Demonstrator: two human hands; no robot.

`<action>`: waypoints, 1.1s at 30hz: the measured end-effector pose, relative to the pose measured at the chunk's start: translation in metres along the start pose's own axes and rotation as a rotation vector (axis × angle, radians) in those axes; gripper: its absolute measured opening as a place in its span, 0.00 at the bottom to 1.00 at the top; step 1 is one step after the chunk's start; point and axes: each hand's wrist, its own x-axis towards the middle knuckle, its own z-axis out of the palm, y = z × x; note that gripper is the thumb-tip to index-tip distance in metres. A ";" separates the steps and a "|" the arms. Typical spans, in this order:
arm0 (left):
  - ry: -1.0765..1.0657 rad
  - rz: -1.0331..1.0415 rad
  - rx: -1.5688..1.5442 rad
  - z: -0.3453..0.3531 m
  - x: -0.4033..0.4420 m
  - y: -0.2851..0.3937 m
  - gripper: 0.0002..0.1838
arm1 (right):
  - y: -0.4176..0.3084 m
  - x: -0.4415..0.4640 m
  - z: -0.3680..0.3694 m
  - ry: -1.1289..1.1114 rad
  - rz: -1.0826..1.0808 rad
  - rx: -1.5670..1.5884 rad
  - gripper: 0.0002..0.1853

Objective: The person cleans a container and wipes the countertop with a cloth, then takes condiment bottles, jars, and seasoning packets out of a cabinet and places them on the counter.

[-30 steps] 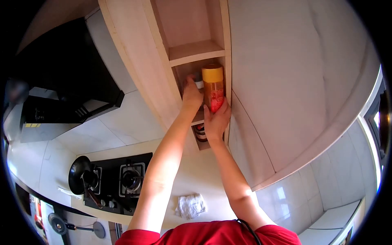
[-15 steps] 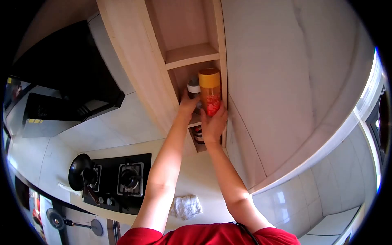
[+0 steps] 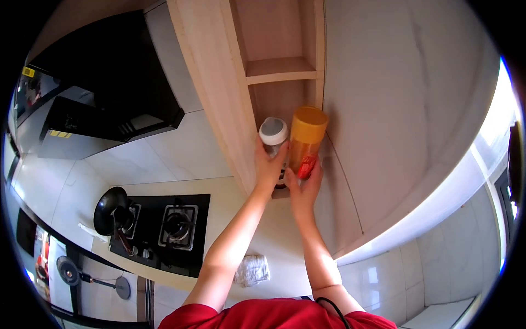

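Note:
My left hand point(image 3: 268, 169) is closed around a clear jar point(image 3: 273, 131) with a white-rimmed, grey-topped lid. Beside it, my right hand point(image 3: 306, 189) grips a tall amber canister point(image 3: 308, 129) that has a yellow lid and a red label low on its side. Both containers are tilted toward me at the front of a narrow wooden shelf unit point(image 3: 282, 78), side by side. Behind my hands, a dark jar point(image 3: 281, 181) in the lowest compartment is mostly hidden.
A black gas hob point(image 3: 156, 230) with a wok point(image 3: 109, 211) lies on the counter at left, below a black range hood point(image 3: 109, 82). A folded cloth point(image 3: 252, 271) rests near my body. A marble-patterned wall point(image 3: 394, 109) flanks the shelf at right.
Both hands have drawn the jar and the canister out of the middle compartment toward me. The camera view has shifted slightly, so the shelf now appears farther right.

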 end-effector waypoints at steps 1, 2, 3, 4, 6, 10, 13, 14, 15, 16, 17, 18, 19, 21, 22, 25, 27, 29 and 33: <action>0.014 -0.016 0.102 -0.011 -0.010 0.007 0.27 | -0.007 -0.007 -0.006 0.005 0.000 -0.007 0.37; -0.003 0.008 0.081 -0.024 -0.016 0.003 0.26 | -0.016 -0.015 -0.010 -0.068 0.023 0.027 0.37; -0.021 0.032 0.059 -0.039 -0.021 -0.001 0.26 | -0.022 -0.023 -0.015 -0.142 0.047 0.062 0.37; -0.056 0.005 0.034 -0.055 -0.029 0.008 0.26 | -0.025 -0.033 -0.020 -0.136 0.048 0.055 0.37; -0.186 -0.025 -0.032 -0.083 -0.047 0.030 0.27 | -0.032 -0.052 -0.034 -0.358 0.136 0.172 0.39; -0.387 -0.145 -0.066 -0.135 -0.076 0.045 0.30 | -0.048 -0.095 -0.050 -0.331 0.113 0.208 0.40; -0.572 -0.266 -0.192 -0.154 -0.102 0.039 0.32 | -0.057 -0.134 -0.070 -0.359 0.115 0.032 0.42; -0.645 -0.292 -0.237 -0.158 -0.108 0.036 0.32 | -0.061 -0.151 -0.077 -0.293 0.125 -0.006 0.42; -0.696 -0.299 -0.227 -0.160 -0.116 0.036 0.34 | -0.065 -0.169 -0.083 -0.286 0.156 -0.012 0.43; -0.768 -0.305 -0.254 -0.158 -0.123 0.036 0.34 | -0.067 -0.186 -0.089 -0.278 0.186 -0.016 0.43; -0.820 -0.328 -0.283 -0.158 -0.134 0.040 0.34 | -0.066 -0.207 -0.094 -0.232 0.263 0.117 0.43; -0.871 -0.351 -0.311 -0.155 -0.144 0.044 0.35 | -0.070 -0.222 -0.104 -0.174 0.283 0.087 0.43; -0.934 -0.317 -0.301 -0.148 -0.157 0.043 0.36 | -0.076 -0.239 -0.116 -0.110 0.319 0.100 0.43; -1.065 -0.330 -0.292 -0.139 -0.181 0.057 0.36 | -0.099 -0.276 -0.138 -0.015 0.391 0.002 0.42; -1.137 -0.318 -0.276 -0.135 -0.196 0.064 0.37 | -0.115 -0.293 -0.149 0.036 0.435 -0.027 0.40; -1.442 -0.432 -0.374 -0.110 -0.272 0.086 0.37 | -0.152 -0.379 -0.204 0.259 0.425 -0.187 0.44; -1.547 -0.478 -0.392 -0.103 -0.320 0.111 0.38 | -0.182 -0.426 -0.231 0.393 0.380 -0.257 0.43; -1.699 -0.510 -0.447 -0.101 -0.375 0.140 0.38 | -0.225 -0.476 -0.257 0.517 0.407 -0.269 0.43; -1.983 -0.481 -0.590 -0.112 -0.507 0.208 0.38 | -0.310 -0.599 -0.301 0.767 0.425 -0.345 0.45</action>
